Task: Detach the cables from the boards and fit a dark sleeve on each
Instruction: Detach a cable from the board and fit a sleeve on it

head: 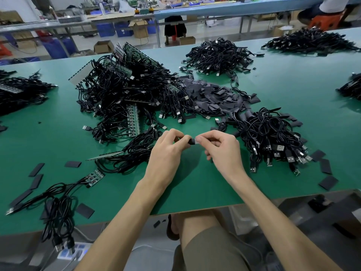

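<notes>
My left hand (168, 148) and right hand (222, 147) meet above the green flat-topped desk (195, 182), a little in from its near edge and about midway along it. Between them is a short black tube-like piece (192, 142). Each grip is clamped on one end of it, thumb and forefinger pinched, the other fingers curled. A pale tip shows at the right-hand end under my fingertips; whether it is a cable end I cannot tell. Beyond my left hand, toward the middle of the desk, lies a tangled heap of black USB cables and green circuit boards (127, 90). Just right of that heap is a mound of flat dark grey sleeves (213, 96). Near my right hand, toward the desk's right side, sits a pile of black cables with silver plugs (271, 137). Loose flat dark sleeves (73, 164) lie scattered along the near left edge.
</notes>
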`<act>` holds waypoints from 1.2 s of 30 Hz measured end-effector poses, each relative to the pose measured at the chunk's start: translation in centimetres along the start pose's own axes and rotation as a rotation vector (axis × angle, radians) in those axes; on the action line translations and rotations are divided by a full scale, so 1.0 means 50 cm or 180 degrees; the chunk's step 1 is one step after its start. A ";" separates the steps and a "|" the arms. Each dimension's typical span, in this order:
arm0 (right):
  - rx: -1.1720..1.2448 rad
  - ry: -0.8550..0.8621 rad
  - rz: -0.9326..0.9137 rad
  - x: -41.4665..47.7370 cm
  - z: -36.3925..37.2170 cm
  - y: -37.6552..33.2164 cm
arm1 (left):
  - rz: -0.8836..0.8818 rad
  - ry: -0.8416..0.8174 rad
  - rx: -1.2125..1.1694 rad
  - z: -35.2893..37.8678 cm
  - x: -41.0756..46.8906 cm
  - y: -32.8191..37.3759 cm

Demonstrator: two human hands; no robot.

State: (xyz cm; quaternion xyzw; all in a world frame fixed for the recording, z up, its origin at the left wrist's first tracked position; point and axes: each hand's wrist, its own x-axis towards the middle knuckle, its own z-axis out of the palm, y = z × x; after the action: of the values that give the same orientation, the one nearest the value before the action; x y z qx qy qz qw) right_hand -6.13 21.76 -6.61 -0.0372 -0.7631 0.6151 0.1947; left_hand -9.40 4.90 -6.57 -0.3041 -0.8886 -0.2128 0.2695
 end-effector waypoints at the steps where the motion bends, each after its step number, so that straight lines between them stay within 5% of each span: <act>1: 0.0067 0.0000 0.0026 0.001 0.000 0.000 | 0.0035 0.0002 0.0006 0.000 0.000 0.001; 36: 0.0139 -0.0339 0.0146 -0.005 -0.005 0.002 | 0.0040 -0.0100 -0.0279 -0.012 0.000 0.019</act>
State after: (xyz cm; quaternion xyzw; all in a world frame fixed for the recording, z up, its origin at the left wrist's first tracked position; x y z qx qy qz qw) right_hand -5.85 21.94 -6.71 -0.0177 -0.7577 0.6370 0.1405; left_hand -8.58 5.25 -5.91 -0.3244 -0.8807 -0.2450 0.2432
